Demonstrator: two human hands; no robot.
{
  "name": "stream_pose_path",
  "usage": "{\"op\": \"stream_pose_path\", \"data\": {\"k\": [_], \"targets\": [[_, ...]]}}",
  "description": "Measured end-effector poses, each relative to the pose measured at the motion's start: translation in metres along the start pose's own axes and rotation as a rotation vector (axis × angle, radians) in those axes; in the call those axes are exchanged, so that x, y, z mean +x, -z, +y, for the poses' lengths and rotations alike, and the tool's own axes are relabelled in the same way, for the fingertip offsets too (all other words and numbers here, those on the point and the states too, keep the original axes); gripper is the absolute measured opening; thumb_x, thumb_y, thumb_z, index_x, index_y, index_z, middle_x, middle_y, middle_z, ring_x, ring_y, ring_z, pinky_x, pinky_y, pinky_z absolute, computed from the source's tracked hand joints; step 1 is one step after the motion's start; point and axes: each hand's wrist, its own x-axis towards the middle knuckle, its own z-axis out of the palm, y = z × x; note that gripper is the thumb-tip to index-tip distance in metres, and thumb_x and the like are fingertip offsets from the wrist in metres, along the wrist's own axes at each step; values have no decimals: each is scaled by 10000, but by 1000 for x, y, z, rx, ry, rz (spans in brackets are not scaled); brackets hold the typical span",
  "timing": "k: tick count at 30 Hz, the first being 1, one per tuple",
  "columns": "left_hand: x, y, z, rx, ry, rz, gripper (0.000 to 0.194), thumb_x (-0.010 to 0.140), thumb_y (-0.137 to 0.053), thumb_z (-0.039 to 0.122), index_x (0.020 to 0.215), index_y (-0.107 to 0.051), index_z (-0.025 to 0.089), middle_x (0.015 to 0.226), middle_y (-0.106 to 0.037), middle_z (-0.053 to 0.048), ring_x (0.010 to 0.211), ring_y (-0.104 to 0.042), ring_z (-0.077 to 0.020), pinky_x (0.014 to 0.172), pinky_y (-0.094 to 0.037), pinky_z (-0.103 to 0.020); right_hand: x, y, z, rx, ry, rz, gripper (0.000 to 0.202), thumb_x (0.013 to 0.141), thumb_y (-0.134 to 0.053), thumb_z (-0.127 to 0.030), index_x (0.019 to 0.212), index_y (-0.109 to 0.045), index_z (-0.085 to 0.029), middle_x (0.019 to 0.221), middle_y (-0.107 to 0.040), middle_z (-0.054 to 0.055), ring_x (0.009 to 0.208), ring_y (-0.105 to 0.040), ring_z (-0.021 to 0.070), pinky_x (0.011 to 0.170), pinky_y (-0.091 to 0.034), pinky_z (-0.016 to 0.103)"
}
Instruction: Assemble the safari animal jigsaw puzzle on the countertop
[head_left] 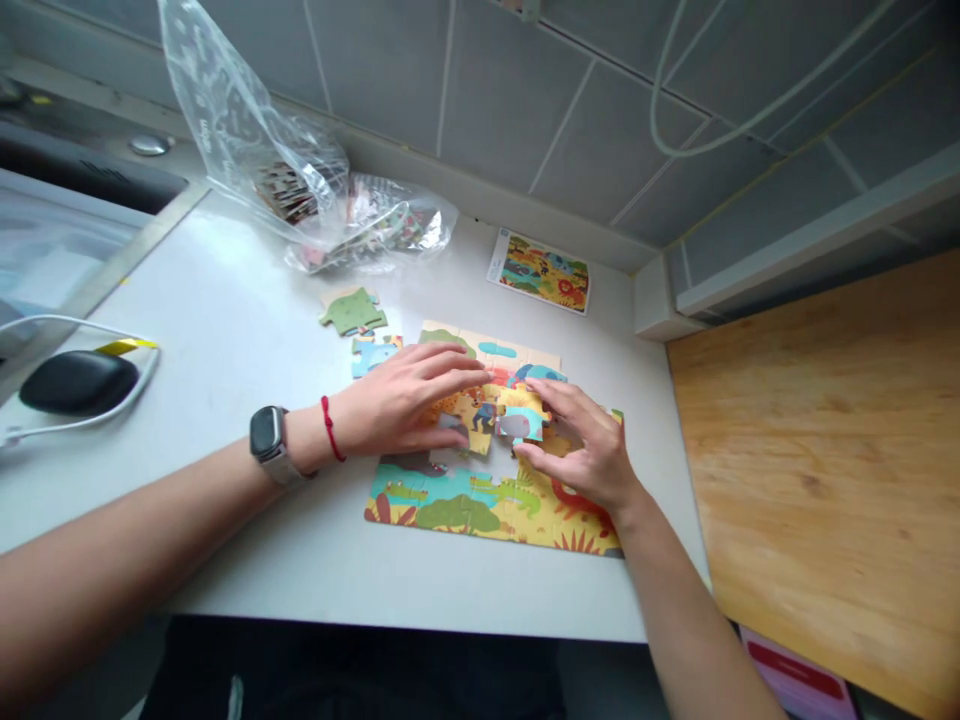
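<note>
A partly joined animal puzzle (457,510) lies on the white counter, with a gap showing near its middle. My right hand (581,445) pinches a puzzle piece (523,424) with a grey and light blue pattern, thumb and fingers at its right side, over the gap. Palm down, my left hand (409,400) rests over the puzzle's left part, fingers spread; a grey-and-yellow piece (480,440) is by its thumb. Left of the puzzle are a loose green piece (354,312) and a blue piece (373,354).
Behind, a clear plastic bag (330,215) holds more pieces. A picture card (541,270) lies near the wall. At the left are a black mouse-like object (79,383) with a white cable and a sink edge (161,235). A wooden board (832,470) stands right.
</note>
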Motion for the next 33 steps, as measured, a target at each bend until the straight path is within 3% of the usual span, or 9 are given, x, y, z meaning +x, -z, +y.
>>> {"op": "stream_pose_path", "data": {"k": [5, 10, 14, 21, 29, 33], "targets": [[-4, -6, 2, 18, -1, -125, 646, 904, -812, 493, 1470, -603, 262, 1447, -668, -133, 1404, -563, -375, 1154, -490, -548, -1, -2, 6, 18, 17, -12, 643, 874, -861, -343, 1473, -628, -345, 1309, -747, 97, 1172, -742, 304, 1028, -636, 517], [-3, -3, 2, -4, 0, -112, 604, 883, -831, 479, 1419, -649, 267, 1366, -707, -126, 1339, -608, -343, 1135, -495, -501, -1, -1, 8, -7, -16, -31, 549, 901, -835, -336, 1422, -665, -373, 1268, -757, 87, 1121, -752, 304, 995, -642, 529], [-2, -2, 3, -5, -13, -119, 505, 907, -806, 405, 1370, -680, 249, 1289, -728, -127, 1232, -655, -314, 1064, -535, -461, 1, 0, 6, -7, 4, -76, 590, 890, -847, -354, 1445, -646, -356, 1263, -739, 99, 1156, -709, 322, 1002, -612, 561], [-2, 1, -1, 9, -2, -161, 513, 927, -793, 438, 1382, -666, 237, 1258, -721, -127, 1170, -657, -300, 1028, -540, -445, -4, 3, 1, -65, -82, -184, 731, 882, -854, -382, 1544, -546, -358, 1314, -677, 99, 1241, -627, 334, 1069, -552, 571], [-3, 6, -6, -14, -13, -172, 511, 927, -802, 430, 1368, -673, 207, 1242, -719, -140, 1134, -658, -282, 1002, -540, -409, -3, 1, 0, -60, -26, -140, 610, 920, -808, -265, 1491, -599, -318, 1238, -718, 99, 1168, -659, 307, 1016, -576, 535], [-1, 8, -4, -2, -55, -172, 632, 882, -822, 559, 1377, -664, 198, 1252, -719, -148, 1148, -656, -301, 1001, -530, -425, -1, 2, 1, -67, 22, -110, 591, 916, -809, -249, 1475, -623, -300, 1212, -745, 106, 1136, -684, 305, 1012, -581, 547]]}}
